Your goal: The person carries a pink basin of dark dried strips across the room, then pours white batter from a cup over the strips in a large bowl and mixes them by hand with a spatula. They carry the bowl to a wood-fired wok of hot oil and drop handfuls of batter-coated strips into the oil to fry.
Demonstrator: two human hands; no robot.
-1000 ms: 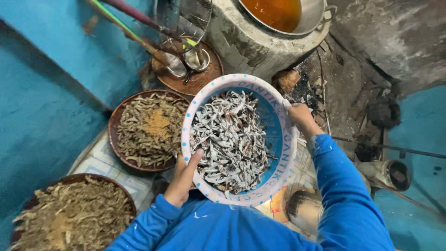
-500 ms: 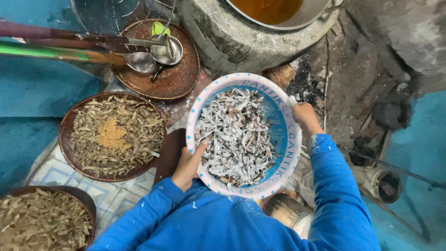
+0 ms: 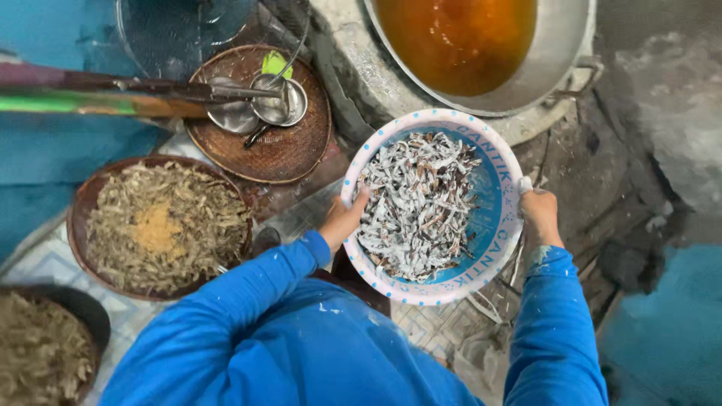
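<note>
Head view is showing both hands gripping a blue bowl [image 3: 492, 199] of floured small fish at frame centre: left hand [image 3: 342, 222] and right hand [image 3: 540, 214] clamping opposite rims. Above, a wok of oil [image 3: 459, 41] is sitting; at left, trays of fried fish [image 3: 158, 225] and ladles [image 3: 256, 109] are crowding.

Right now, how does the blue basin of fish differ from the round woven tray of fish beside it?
The blue basin is plastic with a pale dotted rim; the woven tray is brown.
The basin is held up by the left hand and right hand; the tray rests on the surface.
The basin's fish look whitish and coated; the tray's look tan, with an orange patch.
Both are round.
</note>
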